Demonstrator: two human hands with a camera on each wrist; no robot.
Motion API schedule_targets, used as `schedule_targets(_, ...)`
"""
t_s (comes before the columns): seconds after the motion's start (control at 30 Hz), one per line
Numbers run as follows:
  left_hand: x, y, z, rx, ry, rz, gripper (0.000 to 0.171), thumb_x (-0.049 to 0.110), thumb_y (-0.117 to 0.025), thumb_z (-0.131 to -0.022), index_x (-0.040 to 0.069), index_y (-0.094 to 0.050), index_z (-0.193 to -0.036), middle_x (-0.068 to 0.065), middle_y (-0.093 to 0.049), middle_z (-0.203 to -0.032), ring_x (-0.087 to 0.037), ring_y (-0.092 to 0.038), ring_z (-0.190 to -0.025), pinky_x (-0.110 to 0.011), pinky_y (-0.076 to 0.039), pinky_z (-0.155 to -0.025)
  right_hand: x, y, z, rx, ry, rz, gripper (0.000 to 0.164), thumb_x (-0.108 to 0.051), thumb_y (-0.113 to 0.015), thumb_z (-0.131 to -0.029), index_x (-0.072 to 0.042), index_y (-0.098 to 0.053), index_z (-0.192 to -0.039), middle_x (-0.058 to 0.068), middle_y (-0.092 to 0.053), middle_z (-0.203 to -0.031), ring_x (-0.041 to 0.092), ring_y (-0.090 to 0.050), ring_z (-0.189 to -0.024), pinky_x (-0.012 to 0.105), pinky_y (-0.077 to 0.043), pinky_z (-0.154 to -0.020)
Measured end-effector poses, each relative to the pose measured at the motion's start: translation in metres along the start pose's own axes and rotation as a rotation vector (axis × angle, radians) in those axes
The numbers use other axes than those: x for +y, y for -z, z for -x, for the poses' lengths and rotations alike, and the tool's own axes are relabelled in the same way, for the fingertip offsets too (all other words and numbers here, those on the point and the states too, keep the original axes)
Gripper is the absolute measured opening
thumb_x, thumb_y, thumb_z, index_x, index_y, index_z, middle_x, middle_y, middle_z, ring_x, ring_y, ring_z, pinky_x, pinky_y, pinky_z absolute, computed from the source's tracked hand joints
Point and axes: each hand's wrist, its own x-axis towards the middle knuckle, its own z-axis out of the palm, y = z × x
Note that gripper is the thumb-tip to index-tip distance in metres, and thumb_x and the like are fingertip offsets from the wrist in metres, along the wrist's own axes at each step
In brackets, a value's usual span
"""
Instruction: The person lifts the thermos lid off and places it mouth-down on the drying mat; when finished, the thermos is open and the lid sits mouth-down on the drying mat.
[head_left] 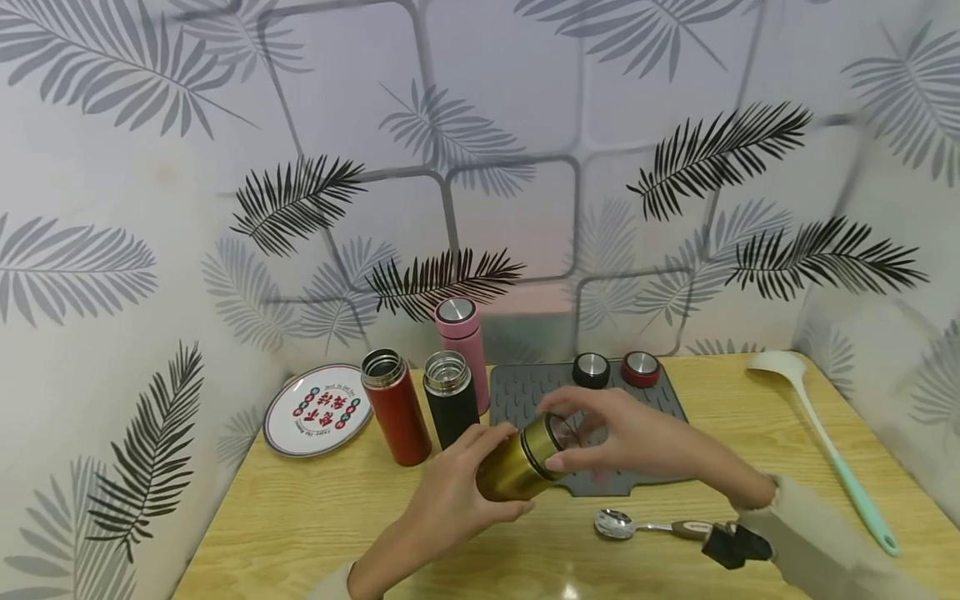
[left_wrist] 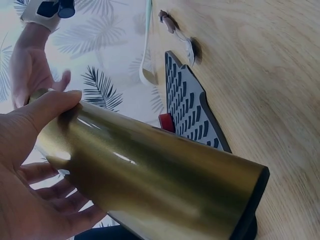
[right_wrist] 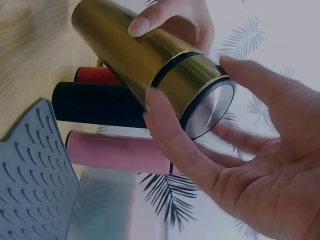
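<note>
My left hand (head_left: 450, 492) grips a gold thermos flask (head_left: 510, 471) round its body, tilted with its lid end up and to the right. The fingers and thumb of my right hand (head_left: 637, 433) hold the flask's gold lid (right_wrist: 187, 82) from both sides. This lid has a silver disc top and sits on the flask, a dark ring between them. Behind the left hand stand a red thermos (head_left: 395, 417) and a black thermos (head_left: 452, 408), both with open mouths. A pink thermos (head_left: 467, 350) with its lid on stands behind them.
A dark grey drying mat (head_left: 517, 387) lies behind the right hand, with a black lid (head_left: 591, 371) and a red lid (head_left: 641, 369) on it. A white plate (head_left: 281, 429) leans at the left. A spoon (head_left: 615, 524) and a long ladle (head_left: 821, 421) lie to the right.
</note>
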Motion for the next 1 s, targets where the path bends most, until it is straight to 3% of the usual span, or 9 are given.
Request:
schedule_targets(0.17, 0.001, 0.002, 0.000, 0.006, 0.011, 0.037, 0.072, 0.034, -0.092, -0.080, 0.023, -0.058, -0.142, 0.004, -0.060, -0.128, -0.014, -0.062, -0.104, -0.033, -0.058, -0.091, 0.009, 0.005, 0.000, -0.006, 0.189, 0.050, 0.057, -0.023, -0.083, -0.092, -0.017, -0.057, -0.143, 0.006, -0.063, -0.135, 0.022, -0.069, -0.113, 0.034, -0.063, -0.084)
schedule_targets(0.37, 0.000, 0.003, 0.000, 0.008, 0.021, 0.054, 0.072, 0.035, -0.091, -0.080, 0.023, -0.058, -0.143, 0.005, -0.060, -0.128, -0.014, -0.062, -0.105, -0.033, -0.058, -0.091, 0.015, 0.010, 0.001, -0.041, 0.307, 0.113, 0.060, -0.012, -0.080, -0.093, -0.019, -0.056, -0.147, 0.007, -0.054, -0.151, 0.021, -0.057, -0.131, 0.039, -0.060, -0.092)
schedule_targets(0.5, -0.001, 0.003, 0.000, 0.008, 0.038, 0.069, 0.074, 0.037, -0.092, -0.080, 0.022, -0.059, -0.144, 0.005, -0.061, -0.127, -0.014, -0.062, -0.106, -0.032, -0.058, -0.090, 0.014, 0.013, 0.002, -0.039, 0.325, 0.176, 0.060, -0.017, -0.079, -0.094, -0.023, -0.055, -0.148, 0.004, -0.051, -0.154, 0.019, -0.054, -0.135, 0.039, -0.059, -0.095)
schedule_targets(0.73, -0.001, 0.004, 0.000, -0.005, 0.043, 0.090, 0.073, 0.038, -0.091, -0.080, 0.023, -0.058, -0.144, 0.003, -0.060, -0.129, -0.016, -0.062, -0.108, -0.036, -0.058, -0.094, 0.013, 0.016, 0.003, -0.033, 0.345, 0.089, 0.059, -0.020, -0.082, -0.093, -0.018, -0.057, -0.147, 0.013, -0.052, -0.152, 0.020, -0.056, -0.134, 0.037, -0.061, -0.092)
schedule_targets(1.0, -0.003, 0.004, -0.001, 0.042, 0.021, 0.074, 0.074, 0.036, -0.093, -0.079, 0.018, -0.059, -0.142, 0.001, -0.062, -0.127, -0.017, -0.064, -0.108, -0.038, -0.059, -0.093, 0.011, 0.015, 0.003, 0.043, 0.287, 0.072, 0.058, -0.023, -0.083, -0.092, -0.023, -0.060, -0.144, 0.006, -0.053, -0.150, 0.021, -0.058, -0.128, 0.039, -0.062, -0.088)
